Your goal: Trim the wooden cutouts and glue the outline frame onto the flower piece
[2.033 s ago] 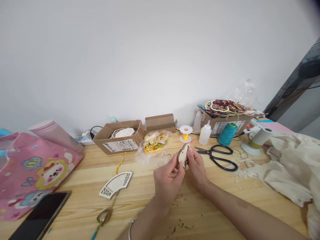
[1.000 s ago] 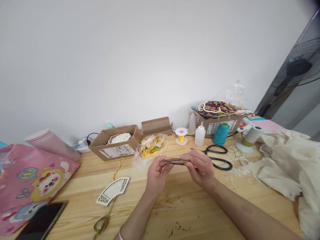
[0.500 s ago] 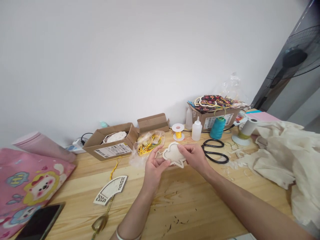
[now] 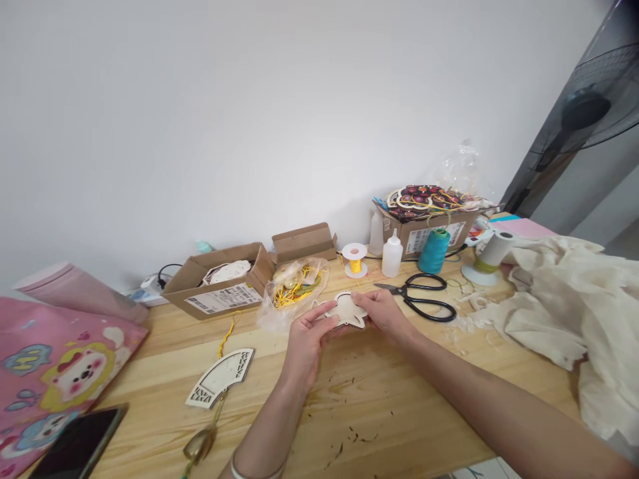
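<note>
Both of my hands hold a flat, pale wooden cut-out [image 4: 346,310] low over the wooden table [image 4: 379,399]. My left hand [image 4: 305,339] pinches its left edge with thumb and fingers. My right hand [image 4: 382,314] grips its right side, fingers curled over the top. The piece lies nearly flat, face up. Just behind it sits a clear plastic bag of yellow cords [image 4: 293,287]. A fan-shaped wooden ornament [image 4: 219,376] with a yellow cord and a tassel lies to the left of my left forearm.
Black scissors [image 4: 423,299], a glue bottle [image 4: 392,254], a yellow cord spool [image 4: 355,259] and a teal thread cone [image 4: 433,250] stand behind. Cardboard boxes [image 4: 219,287] line the wall. Cream cloth [image 4: 564,313] fills the right; a pink bag [image 4: 54,372] and phone [image 4: 80,444] the left.
The wooden piece went from upright, to edge-on, to flat and face up. Both hands have lowered it toward the table and moved slightly away from me.
</note>
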`<move>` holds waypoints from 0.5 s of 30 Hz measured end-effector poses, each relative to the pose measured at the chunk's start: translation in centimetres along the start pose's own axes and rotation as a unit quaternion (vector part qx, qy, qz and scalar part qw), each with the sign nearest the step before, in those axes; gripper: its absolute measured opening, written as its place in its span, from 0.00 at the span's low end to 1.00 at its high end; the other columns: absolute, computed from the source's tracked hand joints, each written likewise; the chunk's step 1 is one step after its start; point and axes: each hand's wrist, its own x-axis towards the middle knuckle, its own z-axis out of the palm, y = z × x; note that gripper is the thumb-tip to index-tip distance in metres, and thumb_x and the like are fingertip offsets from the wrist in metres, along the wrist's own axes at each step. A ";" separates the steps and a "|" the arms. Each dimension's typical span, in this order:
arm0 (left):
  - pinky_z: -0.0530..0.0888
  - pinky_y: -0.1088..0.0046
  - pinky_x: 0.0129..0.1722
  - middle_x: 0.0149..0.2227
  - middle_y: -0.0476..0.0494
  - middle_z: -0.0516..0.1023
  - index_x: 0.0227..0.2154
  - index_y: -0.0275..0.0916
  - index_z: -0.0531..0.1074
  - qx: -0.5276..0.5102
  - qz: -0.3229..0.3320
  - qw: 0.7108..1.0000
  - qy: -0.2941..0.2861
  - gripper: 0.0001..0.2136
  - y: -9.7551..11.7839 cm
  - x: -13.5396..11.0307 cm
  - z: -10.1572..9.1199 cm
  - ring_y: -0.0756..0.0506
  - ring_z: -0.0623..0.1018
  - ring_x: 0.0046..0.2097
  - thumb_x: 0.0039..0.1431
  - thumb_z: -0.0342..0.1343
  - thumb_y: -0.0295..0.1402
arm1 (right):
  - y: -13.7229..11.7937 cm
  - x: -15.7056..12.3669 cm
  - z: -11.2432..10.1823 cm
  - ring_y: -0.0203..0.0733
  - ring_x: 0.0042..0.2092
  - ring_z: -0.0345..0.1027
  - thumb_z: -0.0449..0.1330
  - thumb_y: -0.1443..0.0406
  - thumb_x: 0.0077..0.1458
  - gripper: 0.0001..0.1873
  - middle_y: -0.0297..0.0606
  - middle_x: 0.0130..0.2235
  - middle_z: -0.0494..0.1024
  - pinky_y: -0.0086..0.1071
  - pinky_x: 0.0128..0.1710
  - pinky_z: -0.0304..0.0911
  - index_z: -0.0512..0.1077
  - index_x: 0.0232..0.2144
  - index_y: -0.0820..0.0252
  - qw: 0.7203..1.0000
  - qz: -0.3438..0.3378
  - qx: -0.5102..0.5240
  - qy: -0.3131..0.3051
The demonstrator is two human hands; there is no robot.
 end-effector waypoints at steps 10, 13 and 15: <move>0.76 0.74 0.35 0.31 0.44 0.79 0.36 0.34 0.74 -0.016 -0.043 0.999 0.018 0.14 0.2 -0.1 0.0 0.49 0.78 0.30 0.41 0.62 0.25 | -0.9 -0.5 0.3 0.26 0.13 0.46 0.58 0.59 0.40 0.18 0.28 0.09 0.61 0.24 0.11 0.39 0.61 0.08 0.61 0.999 0.046 0.008 -0.009; 0.76 0.73 0.35 0.32 0.43 0.79 0.36 0.34 0.74 -0.016 -0.043 0.999 0.017 0.15 0.2 -0.1 -0.1 0.49 0.78 0.30 0.41 0.62 0.25 | -1.1 -0.6 0.3 0.26 0.12 0.45 0.58 0.59 0.40 0.18 0.28 0.09 0.61 0.24 0.11 0.37 0.61 0.07 0.61 0.999 0.047 0.003 -0.009; 0.76 0.73 0.35 0.32 0.43 0.79 0.36 0.34 0.74 -0.014 -0.044 0.999 0.019 0.15 0.1 0.0 -0.1 0.48 0.78 0.30 0.40 0.62 0.25 | -1.1 -0.6 0.3 0.26 0.12 0.45 0.57 0.58 0.40 0.18 0.28 0.09 0.60 0.24 0.11 0.36 0.60 0.07 0.60 0.999 0.046 0.000 -0.011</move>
